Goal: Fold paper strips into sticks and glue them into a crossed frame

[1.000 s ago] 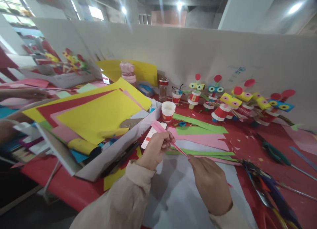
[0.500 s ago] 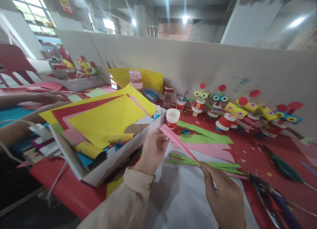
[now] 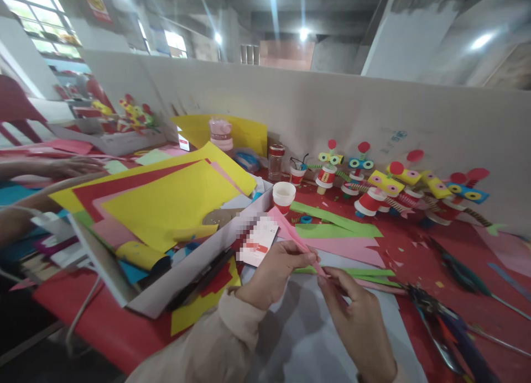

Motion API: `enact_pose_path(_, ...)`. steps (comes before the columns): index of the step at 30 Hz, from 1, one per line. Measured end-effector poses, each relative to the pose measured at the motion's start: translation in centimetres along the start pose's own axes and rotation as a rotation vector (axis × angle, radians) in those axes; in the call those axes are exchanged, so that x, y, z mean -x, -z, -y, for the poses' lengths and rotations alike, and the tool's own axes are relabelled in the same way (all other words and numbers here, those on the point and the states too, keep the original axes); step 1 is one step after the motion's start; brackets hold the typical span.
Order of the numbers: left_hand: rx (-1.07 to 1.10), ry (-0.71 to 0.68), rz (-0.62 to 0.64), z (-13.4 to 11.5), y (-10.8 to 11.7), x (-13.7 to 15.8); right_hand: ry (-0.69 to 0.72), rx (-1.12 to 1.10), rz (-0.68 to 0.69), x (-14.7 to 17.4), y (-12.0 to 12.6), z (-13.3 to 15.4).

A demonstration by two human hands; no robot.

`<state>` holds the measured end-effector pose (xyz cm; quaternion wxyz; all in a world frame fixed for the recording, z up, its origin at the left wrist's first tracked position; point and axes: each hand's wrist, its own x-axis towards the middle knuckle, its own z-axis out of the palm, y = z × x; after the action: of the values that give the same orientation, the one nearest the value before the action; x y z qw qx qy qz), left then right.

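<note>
The step in hand looks like folding a pink strip (image 3: 286,225) the long way, so it gets thin. The left hand (image 3: 284,269) has its thumb and fingers pinched on the strip, and the right hand (image 3: 359,311) pinches it too, near its lower end. The two hands are close to each other. The strip is up in the air over the big pale sheet (image 3: 298,322), and its wide, loose end points toward the front cup (image 3: 284,202). The next move seems to call for a firm squeeze along the fold, with the sides kept even, because thin paper can go crooked. The front cup is red and white and stands upright; I cannot tell if anything is at its bottom. The back cup (image 3: 297,177) has what look like dark glasses (image 3: 299,163) poking out. The long white box (image 3: 191,268) holds yellow paper (image 3: 178,195), red paper (image 3: 97,196) and a yellow roll (image 3: 139,256). Near the back cup is a see-through jar (image 3: 276,163) with its lid on.
</note>
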<state>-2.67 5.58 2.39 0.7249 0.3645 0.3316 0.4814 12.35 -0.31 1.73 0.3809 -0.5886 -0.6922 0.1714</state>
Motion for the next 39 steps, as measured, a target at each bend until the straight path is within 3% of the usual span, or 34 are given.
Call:
enact_pose_path(4,0.021,0.035,-0.041,0.3,0.0,-0.1,0.012,0.040,-0.013,-0.1,0.0,0.1)
enact_pose_path(9,0.130,-0.037,-0.139,-1.4,2.0,-0.8,-0.008,0.083,-0.031,0.2,0.2,-0.4)
enact_pose_path(13,0.201,-0.081,-0.184,-2.5,3.1,-1.0,0.018,0.077,-0.003,0.4,0.3,-0.4)
enact_pose_path(19,0.265,-0.034,-0.262,-3.0,3.1,-0.9,-0.023,0.028,0.083,0.4,0.6,-0.1)
enact_pose_path(27,0.164,-0.010,-0.154,-3.0,2.8,-0.4,-0.082,-0.036,0.130,0.1,0.7,-1.8)
enact_pose_path(36,0.099,-0.009,-0.287,-2.7,3.2,-0.6,-0.129,-0.114,0.284,0.1,0.4,-1.8)
enact_pose_path(39,0.132,-0.040,-0.272,-2.9,3.3,-0.7,-0.127,-0.147,0.288,0.0,0.5,-2.1)
